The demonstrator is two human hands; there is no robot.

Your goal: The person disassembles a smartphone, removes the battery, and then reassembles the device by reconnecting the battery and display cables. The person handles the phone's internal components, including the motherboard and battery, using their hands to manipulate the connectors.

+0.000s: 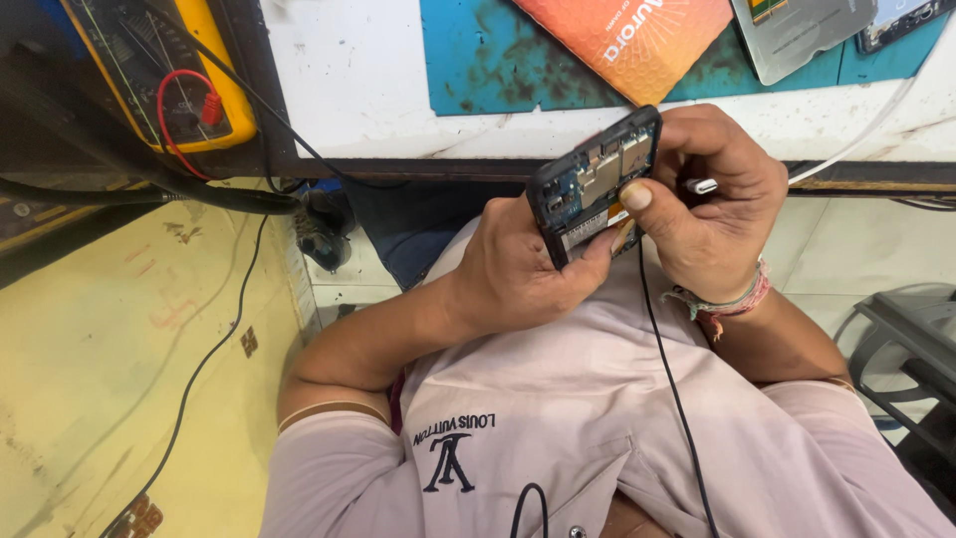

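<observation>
Left hand (518,274) is wrapped around the lower end of an opened phone (595,185), fingers curled behind it, thumb along the bottom edge. Firm grip. Phone has a dark rectangular frame with rounded corners and the back cover is off: blue circuit board, dull metal shield plates and a pale label patch are exposed. It's held up tilted, in the air just under the front edge of the bench (349,80), between the two hands and over the person's chest.

Right hand (709,204) is closed too. The thumb presses on the right rim of the phone, the other fingers are folded in around a small silver plug (701,185) on a white cable (856,139) that runs off right across the bench. Braided thread band (732,302) on that wrist.

A thin black cable (677,399) hangs down from beneath the phone over the pale pink shirt (597,418); can't tell where it connects.

The bench top is white, scuffed and stained. On it are a worn teal mat (498,60) with dark blotches, an orange padded envelope (637,40), a grey flat panel (797,35) and the corner of another phone (901,20). Top left is a yellow multimeter (169,70) with a red lead plugged in and black leads trailing down. Below it is a yellow, scratched floor (100,349), and pale tiles on the right.
</observation>
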